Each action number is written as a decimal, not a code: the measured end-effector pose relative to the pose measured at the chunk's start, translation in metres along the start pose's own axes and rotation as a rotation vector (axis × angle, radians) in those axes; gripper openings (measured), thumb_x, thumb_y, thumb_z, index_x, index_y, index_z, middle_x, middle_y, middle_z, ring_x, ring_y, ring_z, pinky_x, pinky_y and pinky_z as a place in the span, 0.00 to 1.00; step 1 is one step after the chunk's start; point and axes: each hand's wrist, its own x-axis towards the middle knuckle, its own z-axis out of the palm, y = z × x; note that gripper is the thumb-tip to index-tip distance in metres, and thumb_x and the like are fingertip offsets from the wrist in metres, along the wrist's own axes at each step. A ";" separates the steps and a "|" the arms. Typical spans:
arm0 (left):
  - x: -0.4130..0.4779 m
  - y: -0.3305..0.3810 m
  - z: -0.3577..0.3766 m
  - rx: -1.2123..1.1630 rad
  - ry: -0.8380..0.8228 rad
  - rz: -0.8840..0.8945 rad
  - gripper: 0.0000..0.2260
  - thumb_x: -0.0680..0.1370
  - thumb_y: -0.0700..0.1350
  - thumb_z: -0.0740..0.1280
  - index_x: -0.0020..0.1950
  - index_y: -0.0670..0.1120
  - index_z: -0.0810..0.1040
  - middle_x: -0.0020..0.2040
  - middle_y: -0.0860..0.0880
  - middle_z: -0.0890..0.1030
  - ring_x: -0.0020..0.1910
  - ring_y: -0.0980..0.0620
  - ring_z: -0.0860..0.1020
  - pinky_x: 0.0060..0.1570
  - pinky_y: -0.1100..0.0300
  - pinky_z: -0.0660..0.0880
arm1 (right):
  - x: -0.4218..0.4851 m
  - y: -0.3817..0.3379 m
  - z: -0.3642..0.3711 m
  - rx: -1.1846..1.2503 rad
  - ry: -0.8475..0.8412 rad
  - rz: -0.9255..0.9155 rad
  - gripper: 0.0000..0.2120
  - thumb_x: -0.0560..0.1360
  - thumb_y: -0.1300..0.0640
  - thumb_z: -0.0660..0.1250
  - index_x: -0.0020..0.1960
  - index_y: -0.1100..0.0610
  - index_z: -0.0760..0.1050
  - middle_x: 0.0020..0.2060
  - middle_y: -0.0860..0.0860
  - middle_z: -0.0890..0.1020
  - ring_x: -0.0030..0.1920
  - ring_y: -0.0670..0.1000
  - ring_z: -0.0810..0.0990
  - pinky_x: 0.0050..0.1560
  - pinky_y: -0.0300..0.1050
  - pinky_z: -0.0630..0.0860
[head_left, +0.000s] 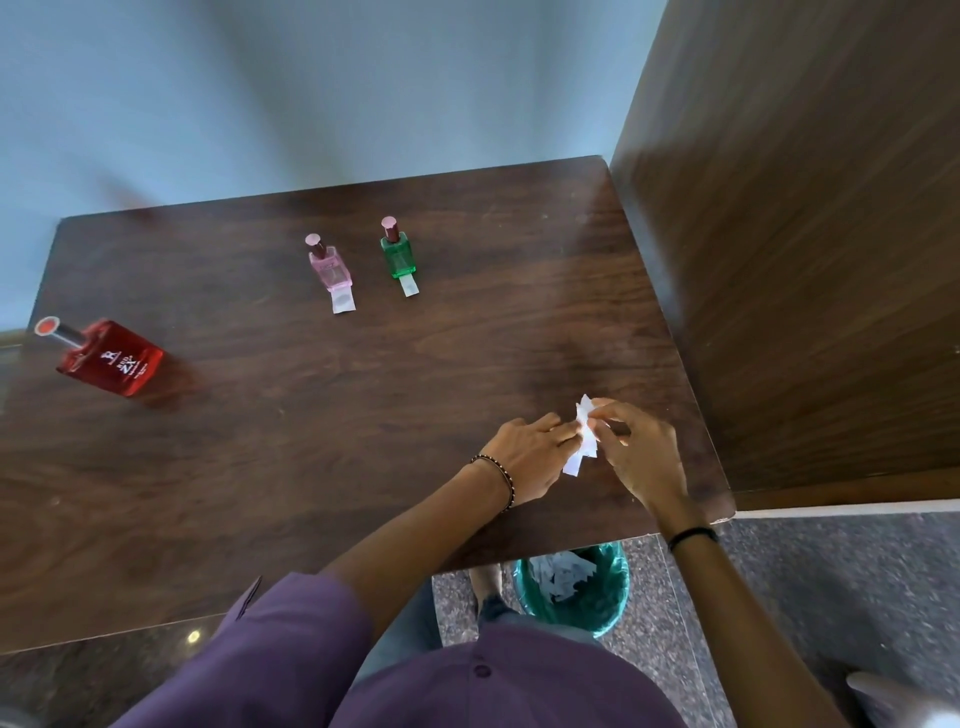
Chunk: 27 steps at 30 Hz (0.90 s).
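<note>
Left hand (530, 457) and right hand (641, 457) both pinch the paper strips (575, 462) beyond the waste bin (608, 613); better to grip firmly with the right and draw one strip slowly.

Left hand (524, 457) and right hand (641, 452) close together, fingertips in a pinch.

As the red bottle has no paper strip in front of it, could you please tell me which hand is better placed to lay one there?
Probably the left hand: it pinches the paper strips too and lies nearer the red bottle; the right hand would have to cross over it.
</note>
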 end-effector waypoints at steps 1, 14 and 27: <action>0.001 0.001 -0.001 0.006 -0.010 -0.004 0.18 0.81 0.44 0.61 0.71 0.46 0.69 0.77 0.52 0.65 0.66 0.51 0.70 0.44 0.55 0.73 | 0.000 -0.001 -0.001 0.022 0.018 0.045 0.06 0.78 0.63 0.72 0.54 0.59 0.85 0.52 0.52 0.88 0.46 0.46 0.85 0.44 0.25 0.74; 0.011 0.008 -0.011 0.044 -0.055 -0.023 0.20 0.81 0.46 0.63 0.73 0.45 0.66 0.78 0.48 0.65 0.69 0.49 0.68 0.53 0.51 0.74 | 0.009 -0.001 -0.003 -0.004 0.041 0.235 0.06 0.83 0.59 0.65 0.55 0.61 0.79 0.50 0.55 0.86 0.47 0.52 0.82 0.47 0.42 0.73; 0.010 0.013 -0.014 0.065 -0.073 -0.056 0.22 0.81 0.47 0.63 0.74 0.45 0.65 0.78 0.49 0.65 0.70 0.49 0.67 0.57 0.52 0.72 | 0.006 0.002 -0.002 0.397 0.146 0.416 0.04 0.83 0.64 0.59 0.57 0.61 0.71 0.48 0.56 0.87 0.43 0.47 0.89 0.46 0.48 0.86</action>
